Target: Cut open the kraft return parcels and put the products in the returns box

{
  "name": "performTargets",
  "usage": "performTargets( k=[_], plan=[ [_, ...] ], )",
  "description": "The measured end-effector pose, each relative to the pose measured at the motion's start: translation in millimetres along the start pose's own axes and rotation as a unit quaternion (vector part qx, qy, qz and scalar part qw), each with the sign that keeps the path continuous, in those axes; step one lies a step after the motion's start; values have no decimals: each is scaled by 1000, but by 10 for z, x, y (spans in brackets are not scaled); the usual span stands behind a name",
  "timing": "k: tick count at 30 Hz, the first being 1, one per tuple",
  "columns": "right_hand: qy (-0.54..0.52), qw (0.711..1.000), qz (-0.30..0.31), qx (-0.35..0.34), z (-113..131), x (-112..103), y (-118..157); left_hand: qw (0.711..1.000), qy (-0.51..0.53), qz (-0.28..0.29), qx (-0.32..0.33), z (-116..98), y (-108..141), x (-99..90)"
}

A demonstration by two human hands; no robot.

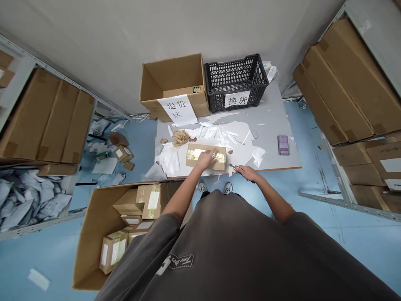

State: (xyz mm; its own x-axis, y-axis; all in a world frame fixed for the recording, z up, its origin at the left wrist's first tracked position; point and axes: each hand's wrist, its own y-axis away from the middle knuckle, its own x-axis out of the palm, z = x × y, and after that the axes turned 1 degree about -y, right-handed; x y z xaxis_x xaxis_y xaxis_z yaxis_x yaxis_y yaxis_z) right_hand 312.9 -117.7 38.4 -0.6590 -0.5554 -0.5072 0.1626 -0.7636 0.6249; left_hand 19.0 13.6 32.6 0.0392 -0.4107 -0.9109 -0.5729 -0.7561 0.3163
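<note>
A small cardboard box (191,155) with shiny clear tape and a white label lies at the front edge of the table. My left hand (207,159) rests on top of it, fingers stretched out over the tape. Just right of the box, my right hand (248,173) is closed around what looks like a utility knife (232,166), its tip pointing left toward the box. The tip appears apart from the cardboard. Crumpled brown paper (180,137) and torn white paper scraps (211,132) lie behind the box.
At the table's back stand an open carton (175,109) with a paper sign and a black plastic crate (216,100). A phone-like purple item (283,145) lies at right. A large carton (86,242) of taped boxes stands left of me. Shelves with cartons (344,83) flank both sides.
</note>
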Motion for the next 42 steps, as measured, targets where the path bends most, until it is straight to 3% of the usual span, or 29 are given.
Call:
performTargets(
  k=[2, 8, 17, 21, 24, 27, 29, 31, 36, 38, 40, 42],
  plan=[
    [-14, 1000, -25, -11, -34, -39, 24, 1000, -13, -9, -22, 90, -90, -40],
    [13, 997, -62, -50, 143, -20, -76, 997, -20, 46, -50, 272, -397, -7],
    [174, 980, -85, -54, 536, -78, -263, 997, -17, -70, -27, 224, -218, 243],
    [169, 975, -147, -7, 686, -92, -374, 995, -3, -100, -29, 195, -149, 363],
    [159, 971, -176, 36, 499, -381, -320, 994, 4, -106, -28, 173, -82, 417],
    [147, 966, -199, 74, 96, -821, -156, 994, 6, -103, -24, 152, -29, 406],
    [60, 963, -243, 100, -116, -949, -75, 995, 7, -97, -25, 137, -25, 356],
    [-25, 958, -251, 139, -165, -803, -80, 995, 11, -92, -31, 115, -39, 288],
    [-139, 967, -180, 116, 258, 277, -403, 994, 23, -87, -54, 15, -24, 160],
    [-172, 956, -189, 145, 426, 565, -538, 994, 24, -86, -64, -19, 25, 134],
    [-175, 946, -218, 166, 532, 634, -674, 992, 26, -84, -91, -22, 99, 113],
    [-154, 944, -240, 165, 622, 539, -849, 985, 31, -87, -146, 16, 202, 107]
  ],
)
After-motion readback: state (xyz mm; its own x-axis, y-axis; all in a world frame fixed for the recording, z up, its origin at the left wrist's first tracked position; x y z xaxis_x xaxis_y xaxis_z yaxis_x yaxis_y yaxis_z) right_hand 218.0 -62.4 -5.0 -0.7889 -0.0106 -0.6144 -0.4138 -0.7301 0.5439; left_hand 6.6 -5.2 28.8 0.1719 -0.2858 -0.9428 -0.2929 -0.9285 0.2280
